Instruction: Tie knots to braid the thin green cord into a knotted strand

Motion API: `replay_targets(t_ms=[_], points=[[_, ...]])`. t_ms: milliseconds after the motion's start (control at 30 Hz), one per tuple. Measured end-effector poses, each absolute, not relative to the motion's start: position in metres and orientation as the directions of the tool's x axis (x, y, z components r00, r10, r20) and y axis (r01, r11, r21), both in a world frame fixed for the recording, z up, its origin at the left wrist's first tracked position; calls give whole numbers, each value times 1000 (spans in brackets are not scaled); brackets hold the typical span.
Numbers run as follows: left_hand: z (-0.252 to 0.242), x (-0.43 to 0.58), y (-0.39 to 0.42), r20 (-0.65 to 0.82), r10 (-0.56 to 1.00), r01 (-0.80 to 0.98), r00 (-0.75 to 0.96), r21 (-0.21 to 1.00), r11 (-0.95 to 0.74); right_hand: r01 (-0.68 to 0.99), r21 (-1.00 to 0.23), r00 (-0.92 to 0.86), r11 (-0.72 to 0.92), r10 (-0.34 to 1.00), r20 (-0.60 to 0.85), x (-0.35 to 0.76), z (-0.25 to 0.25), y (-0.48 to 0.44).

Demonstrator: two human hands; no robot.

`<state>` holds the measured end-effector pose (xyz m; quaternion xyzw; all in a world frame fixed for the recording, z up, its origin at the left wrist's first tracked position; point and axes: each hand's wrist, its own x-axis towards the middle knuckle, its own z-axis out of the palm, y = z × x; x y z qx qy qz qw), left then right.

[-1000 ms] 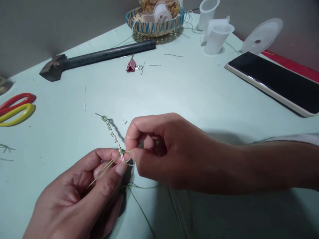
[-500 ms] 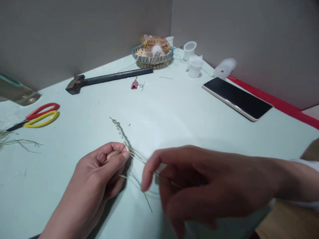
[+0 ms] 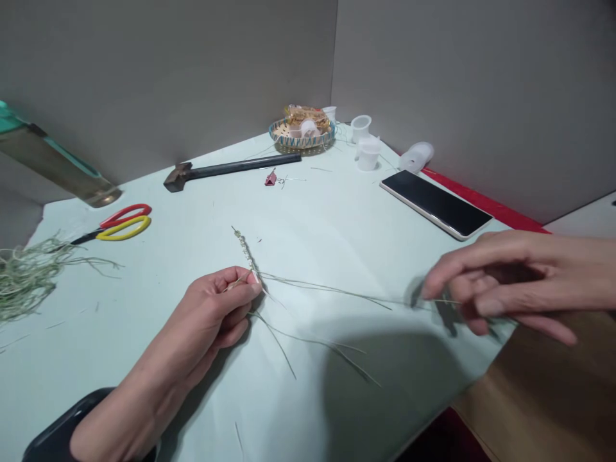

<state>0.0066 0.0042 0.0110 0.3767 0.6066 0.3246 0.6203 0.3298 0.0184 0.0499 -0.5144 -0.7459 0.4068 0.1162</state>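
Observation:
My left hand (image 3: 215, 308) is closed in a pinch on the near end of a thin braided grass cord with small beads (image 3: 244, 250), which points up and away over the pale green table (image 3: 337, 218). Several loose green strands (image 3: 327, 292) run from that pinch to the right. My right hand (image 3: 500, 285) is far out to the right, near the table's edge. Its thumb and fingers are pinched on the far end of one strand, which is drawn nearly straight between the two hands.
Red and yellow scissors (image 3: 120, 224), a dark hammer (image 3: 226, 170), a small binder clip (image 3: 271, 179), a woven basket (image 3: 302, 131), white plastic cups (image 3: 366, 144), a phone (image 3: 436, 204) lie at the back. Loose grass (image 3: 24, 276) piles at left.
My right hand has let go of the knot beside the left hand and moved far right, drawing a strand out. The view has risen and widened.

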Motion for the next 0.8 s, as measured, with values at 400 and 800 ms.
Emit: replay_targets(t_ms=[400, 800], points=[[15, 11, 3, -550, 834, 121, 53, 832, 541, 357, -301, -890, 884, 420, 178, 217, 28, 51], [17, 10, 4, -622, 782, 178, 29, 773, 608, 688, 185, -724, 702, 682, 106, 245, 36, 95]])
